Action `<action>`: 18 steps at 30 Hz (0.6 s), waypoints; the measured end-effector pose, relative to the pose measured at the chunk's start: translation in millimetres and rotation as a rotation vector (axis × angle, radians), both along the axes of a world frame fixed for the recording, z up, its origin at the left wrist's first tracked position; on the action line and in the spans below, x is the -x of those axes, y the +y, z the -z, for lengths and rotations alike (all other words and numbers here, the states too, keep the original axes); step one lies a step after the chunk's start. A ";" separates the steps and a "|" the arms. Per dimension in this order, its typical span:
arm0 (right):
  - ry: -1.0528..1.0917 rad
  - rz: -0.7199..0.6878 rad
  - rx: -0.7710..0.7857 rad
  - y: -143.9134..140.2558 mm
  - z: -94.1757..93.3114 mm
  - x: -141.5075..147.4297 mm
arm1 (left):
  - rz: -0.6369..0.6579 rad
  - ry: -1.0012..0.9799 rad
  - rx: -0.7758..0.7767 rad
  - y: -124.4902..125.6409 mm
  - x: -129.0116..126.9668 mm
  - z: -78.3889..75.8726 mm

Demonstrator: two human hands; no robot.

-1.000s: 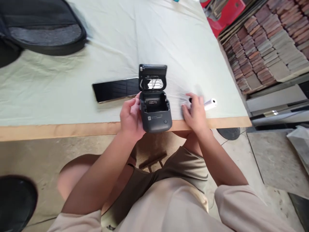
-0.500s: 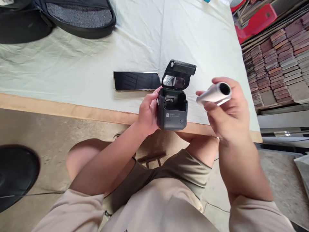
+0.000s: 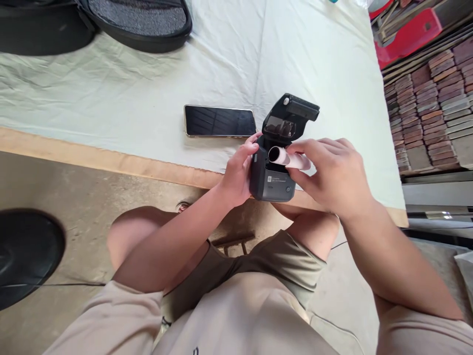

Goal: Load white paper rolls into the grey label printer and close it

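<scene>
Head view looks down on a small dark printer (image 3: 272,180) standing at the near edge of a table (image 3: 111,160) covered with a pale cloth (image 3: 148,98). Its lid (image 3: 290,117) is swung up and back, tilted away from the person, leaving the top compartment open. The left hand (image 3: 238,175) is wrapped against the printer's left side, thumb and fingers pressed on the casing. The right hand (image 3: 332,175) has its fingers closed around a white paper roll (image 3: 288,158), pinching it near its right end. That roll lies with its long axis roughly level, running left to right across the mouth of the open compartment; its hollow core end points left and slightly toward the camera, and the other end is hidden in the right hand. Whether the roll touches the printer's rim cannot be told. A black phone (image 3: 219,121) lies flat, screen up, just beyond the left hand, its long side parallel to the table edge. A dark bag (image 3: 140,22) sits at the far left of the cloth.
</scene>
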State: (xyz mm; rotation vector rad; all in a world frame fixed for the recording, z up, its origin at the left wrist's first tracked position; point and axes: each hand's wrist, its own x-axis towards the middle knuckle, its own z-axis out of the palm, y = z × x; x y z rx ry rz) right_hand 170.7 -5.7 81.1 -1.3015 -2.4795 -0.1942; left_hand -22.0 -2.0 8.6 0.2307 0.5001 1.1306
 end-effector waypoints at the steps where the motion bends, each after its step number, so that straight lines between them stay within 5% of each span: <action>1: -0.009 0.004 -0.001 -0.2 -0.6 0.7 | 0.002 0.007 -0.007 0.0 -0.1 0.0; 7: -0.016 -0.059 0.081 6.8 -5.0 1.5 | -0.006 0.025 -0.003 -0.4 -0.8 -1.4; 14: 0.068 -0.182 -0.100 -19.6 -5.3 9.6 | -0.019 0.081 -0.035 0.5 0.9 2.1; 18: 0.141 -0.285 0.018 -28.8 -0.5 5.8 | -0.016 0.153 -0.085 -2.8 1.8 7.7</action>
